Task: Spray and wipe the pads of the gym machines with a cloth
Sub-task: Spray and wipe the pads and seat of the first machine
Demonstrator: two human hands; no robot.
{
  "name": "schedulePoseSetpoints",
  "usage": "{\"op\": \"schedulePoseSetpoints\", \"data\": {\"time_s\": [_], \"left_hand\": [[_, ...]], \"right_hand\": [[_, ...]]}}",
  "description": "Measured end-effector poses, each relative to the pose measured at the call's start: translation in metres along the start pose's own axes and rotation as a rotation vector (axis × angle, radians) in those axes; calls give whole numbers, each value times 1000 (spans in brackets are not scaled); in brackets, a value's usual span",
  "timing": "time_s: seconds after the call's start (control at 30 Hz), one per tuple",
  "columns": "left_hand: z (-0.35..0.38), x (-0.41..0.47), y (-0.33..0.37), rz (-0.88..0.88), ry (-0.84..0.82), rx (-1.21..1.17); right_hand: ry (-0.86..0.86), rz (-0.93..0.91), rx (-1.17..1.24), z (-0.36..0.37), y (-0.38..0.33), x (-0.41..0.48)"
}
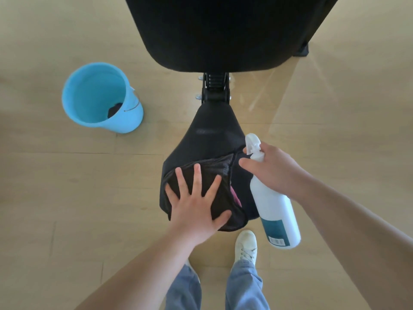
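A black seat pad (pixel 212 133) of a gym machine stands in front of me, with a larger black back pad (pixel 223 30) beyond it. A dark cloth (pixel 225 198) lies on the near part of the seat pad. My left hand (pixel 196 204) presses flat on the cloth with fingers spread. My right hand (pixel 270 168) grips the neck of a white spray bottle (pixel 274 211) with a teal label, held just right of the seat; its nozzle points away from me.
A light blue bucket (pixel 100 97) with something dark in its bottom stands on the wooden floor (pixel 67 186) to the left of the seat. A black bracket (pixel 215 88) joins the two pads. My white shoe (pixel 245 245) and jeans are below the seat.
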State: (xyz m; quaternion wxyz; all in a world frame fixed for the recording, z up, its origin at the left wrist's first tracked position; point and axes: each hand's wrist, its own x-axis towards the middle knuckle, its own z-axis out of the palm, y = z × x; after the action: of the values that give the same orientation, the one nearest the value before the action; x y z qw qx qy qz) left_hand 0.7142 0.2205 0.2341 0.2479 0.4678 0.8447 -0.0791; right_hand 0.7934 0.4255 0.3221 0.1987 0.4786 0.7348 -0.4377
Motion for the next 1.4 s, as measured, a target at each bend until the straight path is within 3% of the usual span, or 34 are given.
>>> {"op": "schedulePoseSetpoints", "data": {"time_s": [0.4,0.6,0.73,1.1,1.3,1.4], "left_hand": [[-33,93,-16,26,54,-34],[-62,168,-18,-53,54,-138],[-62,165,-7,-112,58,-112],[-22,51,39,179,52,19],[-5,13,64,673,-14,131],[-2,5,38,725,-14,144]], "right_hand": [[21,14,37,-16,-7,34],[63,13,76,-25,1,43],[68,21,135,-25,13,35],[62,58,142,-5,21,-1],[101,42,118,-2,8,-18],[143,36,99,2,3,-22]]}}
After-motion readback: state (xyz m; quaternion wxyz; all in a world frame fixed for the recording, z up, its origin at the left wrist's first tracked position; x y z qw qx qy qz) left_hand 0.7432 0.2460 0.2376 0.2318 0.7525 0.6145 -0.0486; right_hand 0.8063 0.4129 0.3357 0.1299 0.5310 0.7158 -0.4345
